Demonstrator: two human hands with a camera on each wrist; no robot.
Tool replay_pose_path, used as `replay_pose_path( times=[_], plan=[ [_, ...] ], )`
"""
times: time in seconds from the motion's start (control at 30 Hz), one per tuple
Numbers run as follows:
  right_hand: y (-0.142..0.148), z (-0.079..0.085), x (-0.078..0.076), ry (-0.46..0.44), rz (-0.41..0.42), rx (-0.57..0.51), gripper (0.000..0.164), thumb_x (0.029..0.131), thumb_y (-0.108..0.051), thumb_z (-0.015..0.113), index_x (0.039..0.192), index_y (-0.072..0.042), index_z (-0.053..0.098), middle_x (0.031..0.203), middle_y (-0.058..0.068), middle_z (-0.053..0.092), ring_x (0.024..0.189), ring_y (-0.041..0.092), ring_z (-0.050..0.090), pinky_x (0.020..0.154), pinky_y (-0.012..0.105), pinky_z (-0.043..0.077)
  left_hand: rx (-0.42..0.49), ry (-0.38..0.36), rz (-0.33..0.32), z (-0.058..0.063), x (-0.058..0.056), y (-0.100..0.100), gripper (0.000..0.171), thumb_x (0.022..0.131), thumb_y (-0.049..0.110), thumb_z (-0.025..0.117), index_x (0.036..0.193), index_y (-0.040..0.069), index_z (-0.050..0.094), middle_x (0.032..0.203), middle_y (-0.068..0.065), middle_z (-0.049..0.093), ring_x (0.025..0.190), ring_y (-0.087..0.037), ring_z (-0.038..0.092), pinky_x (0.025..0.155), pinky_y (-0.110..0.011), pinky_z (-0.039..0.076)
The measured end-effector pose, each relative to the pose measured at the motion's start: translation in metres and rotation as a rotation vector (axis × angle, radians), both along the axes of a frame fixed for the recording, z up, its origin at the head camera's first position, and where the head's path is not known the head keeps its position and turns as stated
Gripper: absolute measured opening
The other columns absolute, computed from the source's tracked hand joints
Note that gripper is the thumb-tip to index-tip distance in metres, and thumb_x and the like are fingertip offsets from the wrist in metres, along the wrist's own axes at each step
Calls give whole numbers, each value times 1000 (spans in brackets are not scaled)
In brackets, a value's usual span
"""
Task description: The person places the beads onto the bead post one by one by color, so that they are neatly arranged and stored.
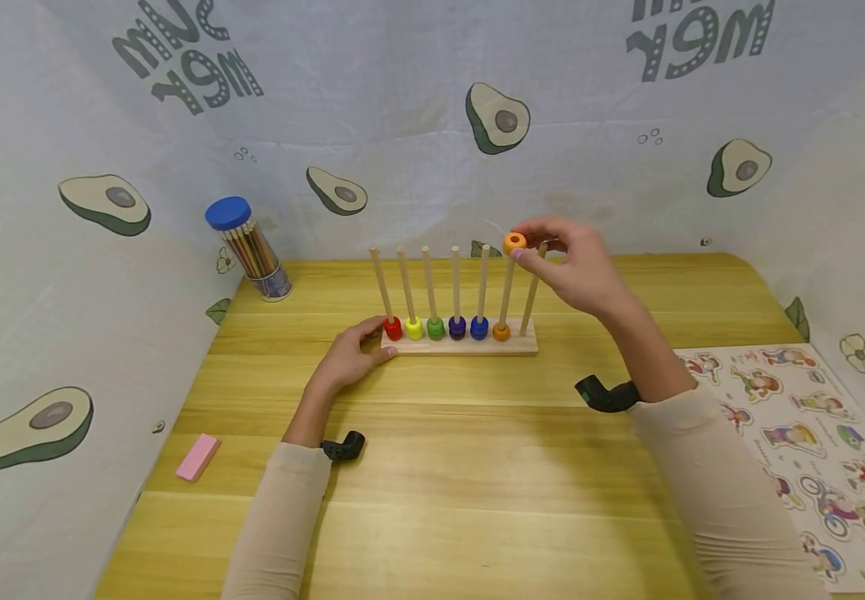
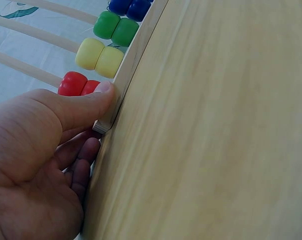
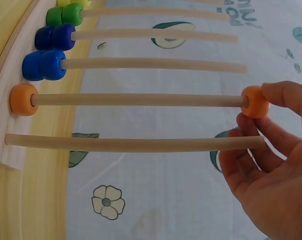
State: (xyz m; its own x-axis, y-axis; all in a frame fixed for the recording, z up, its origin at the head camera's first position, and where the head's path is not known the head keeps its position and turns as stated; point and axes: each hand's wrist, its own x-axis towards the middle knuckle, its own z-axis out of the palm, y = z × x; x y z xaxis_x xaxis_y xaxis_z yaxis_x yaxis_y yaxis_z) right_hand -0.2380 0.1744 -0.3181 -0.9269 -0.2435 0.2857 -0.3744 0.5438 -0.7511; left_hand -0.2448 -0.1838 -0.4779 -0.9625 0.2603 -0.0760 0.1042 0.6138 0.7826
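Note:
My right hand (image 1: 571,262) pinches an orange bead (image 3: 255,102) between thumb and fingers at the top end of the sixth peg (image 3: 141,100). Another orange bead (image 3: 23,99) sits at the foot of that same peg. My left hand (image 1: 350,354) grips the left end of the wooden base (image 1: 462,348), its thumb on the front edge near the red beads (image 2: 77,83). Along the base stand pegs with yellow beads (image 2: 98,57), green beads (image 2: 116,28), purple beads (image 1: 457,327) and blue beads (image 1: 480,327). The rightmost peg (image 3: 136,143) bears no bead.
A blue-lidded jar of thin sticks (image 1: 248,248) stands at the back left of the table. A pink eraser-like block (image 1: 198,457) lies at the left edge. On the right lies a sticker sheet (image 1: 800,400). A printed cloth (image 1: 402,125) hangs behind.

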Motion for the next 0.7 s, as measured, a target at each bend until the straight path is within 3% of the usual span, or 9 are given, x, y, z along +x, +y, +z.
replay_pose_path(
  times=[0.47, 0.7],
  plan=[
    [5, -8, 1, -20, 17, 15, 36, 102, -23, 67, 133, -4, 65, 126, 13, 65, 113, 24, 54, 106, 46, 44, -3, 11, -7, -2, -1, 1, 67, 95, 31, 76, 155, 18, 49, 152, -13, 55, 144, -34, 48, 124, -53, 33],
    [14, -2, 5, -32, -16, -14, 42, 103, -33, 64, 137, -9, 62, 135, 11, 63, 124, 27, 57, 107, 44, 44, -10, 2, -4, -2, -1, 0, 69, 96, 35, 75, 157, 19, 47, 154, -13, 54, 146, -33, 46, 124, -52, 31]
  ],
)
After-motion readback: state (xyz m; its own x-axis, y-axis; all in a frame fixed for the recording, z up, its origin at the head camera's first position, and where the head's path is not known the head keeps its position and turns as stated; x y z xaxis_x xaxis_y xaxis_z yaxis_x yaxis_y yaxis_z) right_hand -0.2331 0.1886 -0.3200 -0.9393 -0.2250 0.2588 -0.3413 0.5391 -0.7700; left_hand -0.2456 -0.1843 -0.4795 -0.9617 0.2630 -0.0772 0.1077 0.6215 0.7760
